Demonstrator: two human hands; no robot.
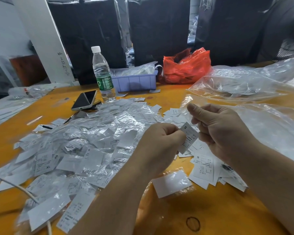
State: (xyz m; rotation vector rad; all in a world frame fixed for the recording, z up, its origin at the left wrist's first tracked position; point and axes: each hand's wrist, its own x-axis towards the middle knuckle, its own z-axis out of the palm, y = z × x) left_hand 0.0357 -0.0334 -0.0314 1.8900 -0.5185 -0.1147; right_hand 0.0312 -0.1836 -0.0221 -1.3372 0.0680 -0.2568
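Holding one item: label (189, 135), white, marked S, tilted, pinched at its left edge in the curled fingers of the left hand (161, 143). Its right edge stands just beside the right hand (219, 129); contact cannot be told. Right thumb and forefinger are closed on the clear bag (185, 104), which rises above the label. Left of the left fingers: pile (92, 141) of bagged labels. Beyond the fingers: phone (84, 100), bottle (103, 73), tray (134, 81), red bag (187, 67), all on the table (210, 211).
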